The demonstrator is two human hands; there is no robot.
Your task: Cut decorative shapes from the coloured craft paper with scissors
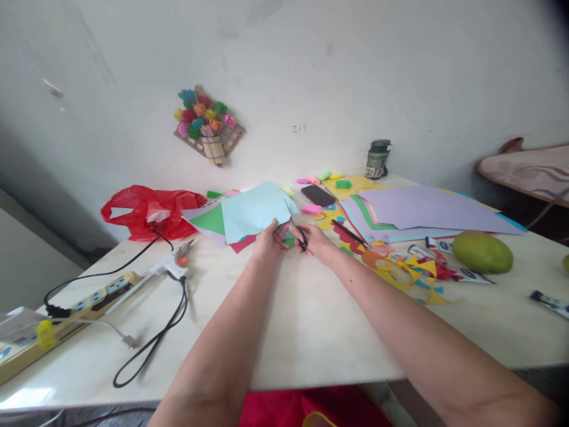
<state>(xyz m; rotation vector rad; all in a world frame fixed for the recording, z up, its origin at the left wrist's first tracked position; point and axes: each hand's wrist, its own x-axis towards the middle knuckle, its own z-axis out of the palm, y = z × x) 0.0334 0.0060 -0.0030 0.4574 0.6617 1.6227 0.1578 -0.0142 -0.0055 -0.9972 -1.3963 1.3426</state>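
A light blue sheet of paper (253, 207) is held up by its near right corner in my left hand (269, 236). My right hand (311, 238) is closed around the dark handles of a pair of scissors (303, 236). The blades meet the paper's right edge, where a narrow strip stands apart from the sheet. Under and behind the blue sheet lie green paper (210, 220), a lilac sheet and a red piece (242, 244). Part of the scissors is hidden by my fingers.
A red plastic bag (137, 204), a glue gun (171, 264) and a power strip (89, 305) with cords lie left. On the right are stacked coloured papers (427, 207), yellow scraps (395, 273), a black pen (349, 231), a phone (317, 195), a green mango (482, 252) and a bottle (377, 160).
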